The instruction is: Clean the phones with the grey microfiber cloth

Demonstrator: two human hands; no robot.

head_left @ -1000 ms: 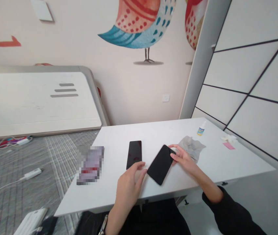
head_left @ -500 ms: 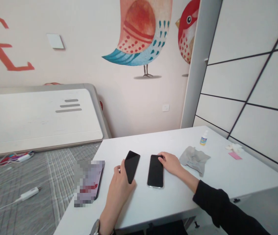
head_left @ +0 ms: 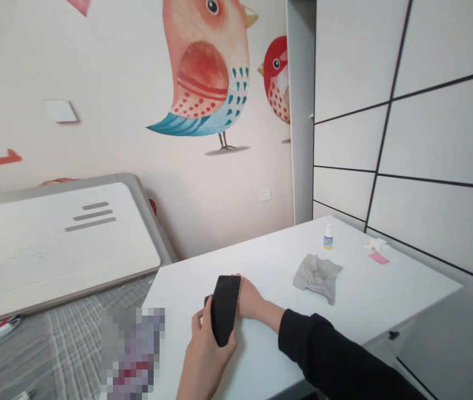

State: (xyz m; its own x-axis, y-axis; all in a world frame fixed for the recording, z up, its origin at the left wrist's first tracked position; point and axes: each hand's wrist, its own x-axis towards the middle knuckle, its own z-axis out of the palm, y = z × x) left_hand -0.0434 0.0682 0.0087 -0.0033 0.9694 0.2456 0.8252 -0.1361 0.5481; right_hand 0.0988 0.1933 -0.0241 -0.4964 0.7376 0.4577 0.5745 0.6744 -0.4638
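In the head view my left hand (head_left: 209, 344) grips a black smartphone (head_left: 225, 311) by its sides, its dark screen tilted up toward me. My right hand (head_left: 249, 297) is closed just behind that phone's right edge, its fingertips mostly hidden. A dark corner of a second phone (head_left: 208, 300) shows behind the first one, at its left; the rest of it is covered. Both hands are close together over the white table (head_left: 269, 355). To the right of them lies a crumpled grey cloth (head_left: 316, 278).
A small spray bottle (head_left: 328, 238) stands toward the back right, with a white tissue (head_left: 376, 245) and a pink slip (head_left: 379, 258) near the cabinet wall. A pixelated purplish item (head_left: 138, 355) is at the table's left edge. A plaid-covered surface (head_left: 73, 344) lies beyond.
The view has turned right. My right hand has moved left to behind the phone in my left hand. The second phone has left its spot and is mostly hidden behind the first.
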